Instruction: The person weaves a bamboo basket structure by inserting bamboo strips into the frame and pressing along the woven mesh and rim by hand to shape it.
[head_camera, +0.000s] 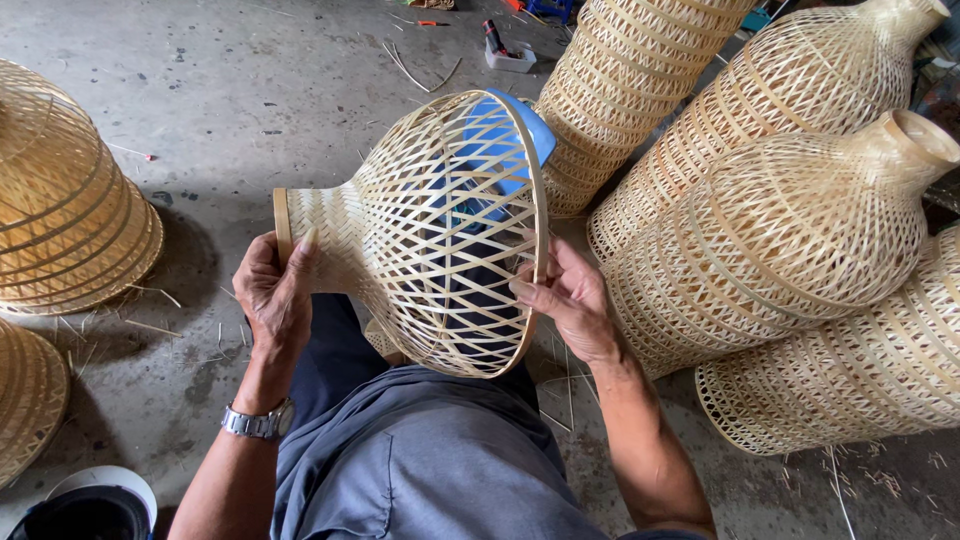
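- Nearest, at the bottom left edge, sits a dark round container with a white rim (92, 503) on the concrete floor (250, 90).
- The left hand (274, 295), a metal wristwatch (258, 422) on its wrist, wraps the narrow neck of a woven bamboo lampshade (420, 235); fingers curled together, thumb pressed up against the neck rim.
- The lampshade lies on its side over the person's lap, neck to the left, wide mouth to the right.
- The right hand (570, 300) grips the wide rim, fingers bent and close together, pinching the rim band.
- Left, stacked bamboo domes (65, 215) rest on the floor.
- Right and far right, finished lampshades (790, 230) lie piled, touching one another.
- Behind the held shade, a blue stool (505, 140) shows through the weave.
- Farthest, a small white tray (510, 58).
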